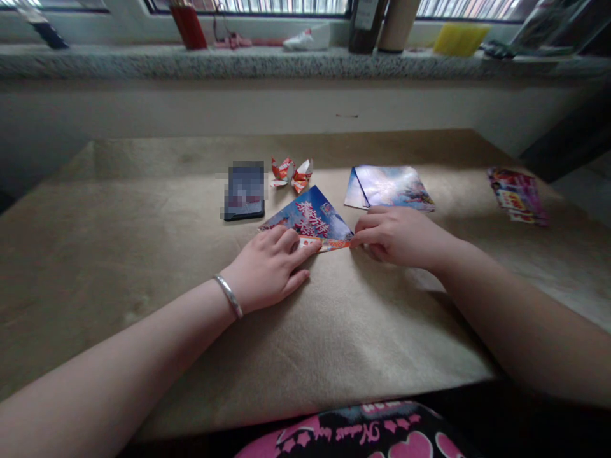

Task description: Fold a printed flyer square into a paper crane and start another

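A sheet of printed paper [312,213], folded into a triangle with a blue face and white lettering, lies on the table in front of me. Along its near edge runs a narrow orange and white strip. My left hand [267,267], a silver bangle at its wrist, lies flat over the left part of that edge with fingers stretched out. At the triangle's right corner my right hand [398,236] has thumb and fingers pinched together on the paper. Just beyond the triangle stands a small folded paper figure [292,175] in orange and white.
A phone [245,191] lies left of the paper figure. Behind my right hand is another folded glossy sheet [394,186], and farther right a stack of colourful printed papers [518,196]. The stone windowsill [267,63] holds a red container [188,25], bottles and a yellow object [461,39].
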`<state>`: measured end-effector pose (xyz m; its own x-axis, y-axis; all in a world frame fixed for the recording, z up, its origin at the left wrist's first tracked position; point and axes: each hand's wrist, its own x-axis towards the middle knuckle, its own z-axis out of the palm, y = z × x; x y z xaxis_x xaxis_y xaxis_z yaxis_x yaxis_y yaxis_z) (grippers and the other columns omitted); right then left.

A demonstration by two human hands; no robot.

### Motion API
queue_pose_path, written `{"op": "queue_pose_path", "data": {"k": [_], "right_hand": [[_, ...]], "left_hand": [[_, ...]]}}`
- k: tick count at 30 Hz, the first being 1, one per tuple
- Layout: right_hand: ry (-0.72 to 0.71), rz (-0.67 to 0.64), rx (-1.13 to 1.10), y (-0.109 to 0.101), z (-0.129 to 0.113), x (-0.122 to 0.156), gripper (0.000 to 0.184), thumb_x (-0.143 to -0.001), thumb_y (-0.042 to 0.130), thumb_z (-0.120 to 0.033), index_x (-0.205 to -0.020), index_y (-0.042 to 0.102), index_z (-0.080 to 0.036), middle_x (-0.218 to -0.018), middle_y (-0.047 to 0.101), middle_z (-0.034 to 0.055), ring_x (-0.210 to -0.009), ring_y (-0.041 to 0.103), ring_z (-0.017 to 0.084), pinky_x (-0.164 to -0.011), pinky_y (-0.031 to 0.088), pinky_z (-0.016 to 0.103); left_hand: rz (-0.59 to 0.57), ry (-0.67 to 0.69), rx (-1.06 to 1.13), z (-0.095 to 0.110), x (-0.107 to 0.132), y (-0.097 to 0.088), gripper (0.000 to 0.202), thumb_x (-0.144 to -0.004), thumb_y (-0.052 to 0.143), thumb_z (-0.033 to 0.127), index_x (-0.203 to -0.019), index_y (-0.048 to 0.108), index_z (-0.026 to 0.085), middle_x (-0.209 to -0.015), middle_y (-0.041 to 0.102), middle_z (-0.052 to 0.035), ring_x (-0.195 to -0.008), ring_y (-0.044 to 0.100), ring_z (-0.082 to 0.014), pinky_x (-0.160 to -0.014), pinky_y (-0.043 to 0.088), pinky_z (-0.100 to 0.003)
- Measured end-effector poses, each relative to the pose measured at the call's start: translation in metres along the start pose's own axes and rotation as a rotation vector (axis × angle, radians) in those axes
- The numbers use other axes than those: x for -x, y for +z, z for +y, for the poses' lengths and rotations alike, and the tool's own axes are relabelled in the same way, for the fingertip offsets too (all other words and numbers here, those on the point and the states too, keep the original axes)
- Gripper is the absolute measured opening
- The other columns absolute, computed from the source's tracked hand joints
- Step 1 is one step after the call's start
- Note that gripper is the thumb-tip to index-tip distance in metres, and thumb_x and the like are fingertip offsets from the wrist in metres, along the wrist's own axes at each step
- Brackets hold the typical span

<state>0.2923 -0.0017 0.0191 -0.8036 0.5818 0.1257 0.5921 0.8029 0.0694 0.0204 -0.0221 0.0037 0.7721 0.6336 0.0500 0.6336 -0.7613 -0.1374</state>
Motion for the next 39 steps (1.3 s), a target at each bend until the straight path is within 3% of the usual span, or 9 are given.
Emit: {"op": "queue_pose_path", "data": {"k": [11,17,31,34,39], "right_hand": [[0.064,-0.073,-0.021,-0.004,0.004,0.001,0.039,-0.073,0.048,-0.008,-0.095,0.072,-0.029,-0.09,0.07,-0.0006,-0.075,0.06,0.014,-0.06,0.036,0.027],[0.097,-0.066,-0.042,-0.004,0.008,0.006,0.037,-0.071,0.047,-0.007,-0.086,0.073,-0.028,-0.09,0.071,-0.002,-0.073,0.063,0.013,-0.058,0.036,0.025],[0.097,-0.087,-0.083,-0.008,0.013,0.01,0.037,-0.072,0.046,-0.006,-0.084,0.074,-0.028,-0.09,0.072,-0.0029,-0.076,0.064,0.013,-0.059,0.037,0.026],[0.115,-0.046,-0.091,-0.005,0.013,0.011,0.034,-0.075,0.046,-0.009,-0.082,0.074,-0.027,-0.088,0.072,-0.0023,-0.072,0.063,0.012,-0.058,0.037,0.025],[0.11,0.153,-0.064,0.002,0.0,0.005,0.03,-0.08,0.044,-0.015,-0.083,0.073,-0.023,-0.085,0.071,0.0016,-0.073,0.059,0.015,-0.062,0.039,0.027]], "left_hand": [[-0.016,-0.007,-0.011,0.0,0.0,-0.002,0.05,-0.093,0.034,0.047,-0.138,0.04,0.026,-0.115,0.053,-0.0091,-0.109,0.044,-0.0271,-0.098,0.036,-0.042],[-0.02,-0.006,-0.006,0.0,0.0,-0.002,0.049,-0.094,0.034,0.046,-0.138,0.041,0.026,-0.115,0.053,-0.009,-0.108,0.044,-0.0266,-0.097,0.036,-0.041],[-0.011,-0.002,0.022,-0.001,0.0,-0.001,0.049,-0.093,0.035,0.045,-0.138,0.041,0.025,-0.114,0.053,-0.0094,-0.107,0.043,-0.0267,-0.097,0.036,-0.041],[-0.006,0.002,0.022,-0.001,0.0,0.0,0.049,-0.093,0.035,0.046,-0.138,0.041,0.025,-0.115,0.052,-0.0099,-0.108,0.043,-0.0272,-0.098,0.036,-0.042],[-0.012,-0.003,0.021,0.0,-0.001,0.0,0.05,-0.093,0.035,0.046,-0.138,0.041,0.025,-0.115,0.052,-0.0099,-0.109,0.042,-0.0279,-0.098,0.036,-0.043]]}}
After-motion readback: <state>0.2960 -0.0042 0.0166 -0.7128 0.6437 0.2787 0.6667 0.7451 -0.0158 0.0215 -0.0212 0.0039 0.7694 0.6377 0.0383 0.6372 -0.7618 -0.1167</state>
